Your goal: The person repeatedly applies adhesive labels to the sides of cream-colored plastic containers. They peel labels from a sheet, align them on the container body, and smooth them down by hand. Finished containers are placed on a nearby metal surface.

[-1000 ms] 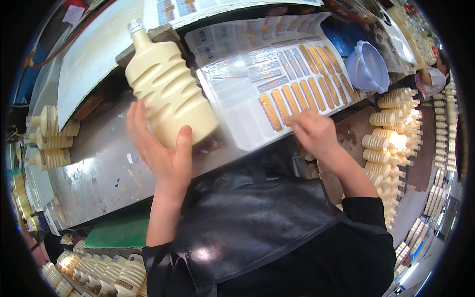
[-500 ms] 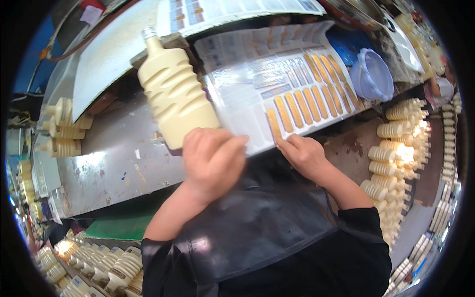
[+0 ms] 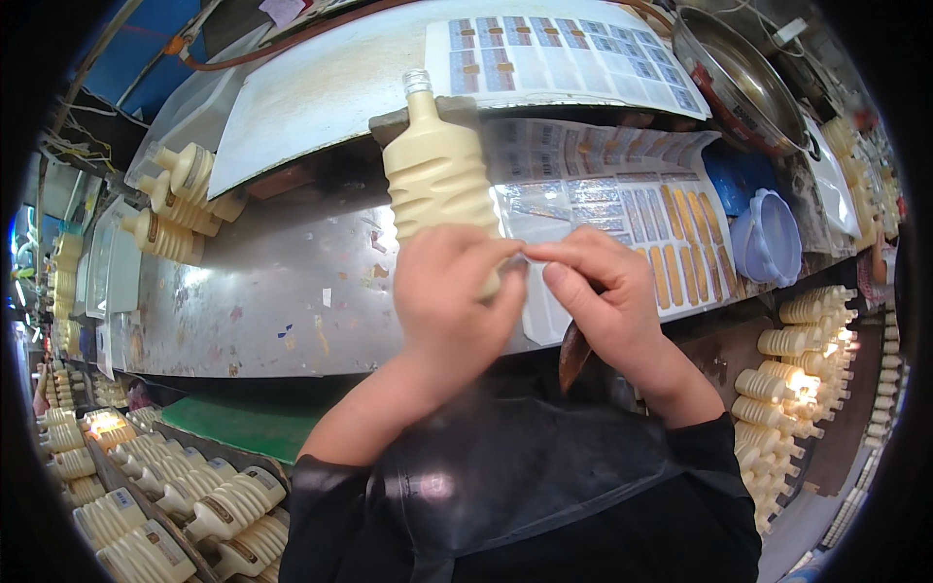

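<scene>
A cream plastic bottle (image 3: 439,180) with wavy ridges lies on the metal worktop, its clear threaded neck resting against a grey block (image 3: 465,112). Right at its base is my left hand (image 3: 452,301), blurred, with curled fingers. My right hand (image 3: 610,301) pinches a peeled label strip (image 3: 573,358), whose dark, curved tail hangs below the palm. The fingertips of both hands meet at the strip's upper end, in front of the bottle; the strip's middle is hidden. Beyond my right hand lies a sheet of stickers (image 3: 622,209) with rows of gold strips (image 3: 692,275).
A raised white board (image 3: 321,92) at the back bears another label sheet (image 3: 573,58). A lavender basket (image 3: 768,238) and a metal pan (image 3: 743,83) stand at the right. Cream bottles crowd both sides, with several on the worktop's left (image 3: 175,209).
My right hand has lifted from the sticker sheet and moved left with a peeled strip. My left hand has come to meet its fingertips. The whole view has shifted.
</scene>
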`<state>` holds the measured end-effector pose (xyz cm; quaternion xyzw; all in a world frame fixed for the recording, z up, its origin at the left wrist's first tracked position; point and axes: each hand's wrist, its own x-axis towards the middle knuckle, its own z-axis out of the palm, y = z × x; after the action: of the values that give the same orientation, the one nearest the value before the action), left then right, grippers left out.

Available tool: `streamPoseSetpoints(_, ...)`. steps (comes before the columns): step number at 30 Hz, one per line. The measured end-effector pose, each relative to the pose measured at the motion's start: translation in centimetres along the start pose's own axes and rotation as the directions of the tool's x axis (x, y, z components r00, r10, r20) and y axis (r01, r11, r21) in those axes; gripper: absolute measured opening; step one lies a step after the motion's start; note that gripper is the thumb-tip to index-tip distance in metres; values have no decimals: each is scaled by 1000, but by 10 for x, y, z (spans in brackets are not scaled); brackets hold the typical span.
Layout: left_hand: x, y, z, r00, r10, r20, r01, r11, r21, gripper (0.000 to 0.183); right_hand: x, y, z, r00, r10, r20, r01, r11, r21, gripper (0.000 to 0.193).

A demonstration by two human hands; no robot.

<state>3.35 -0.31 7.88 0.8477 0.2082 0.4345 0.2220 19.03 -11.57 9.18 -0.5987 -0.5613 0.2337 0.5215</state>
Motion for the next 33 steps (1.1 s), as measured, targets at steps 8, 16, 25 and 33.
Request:
streamPoseSetpoints(8, 33, -39, -15, 866, -497, 58, 425, 670, -608, 17, 59, 28, 29, 855, 470, 222, -516, 723, 459, 34)
streamPoseSetpoints(16, 39, -92, 2, 740, -672, -26, 501, 577, -645, 21, 116, 56, 31, 912, 409, 39, -395, 846, 358, 20)
streamPoseSetpoints(25, 32, -106, 8, 683, -729, -47, 558, 562, -611, 18, 131, 69, 34, 931, 365, 25, -365, 921, 138, 20)
streamPoseSetpoints(33, 39, -103, 11, 726, -688, -5, 529, 563, -635, 40, 134, 67, 36, 961, 275, -14, -275, 961, -32, 20)
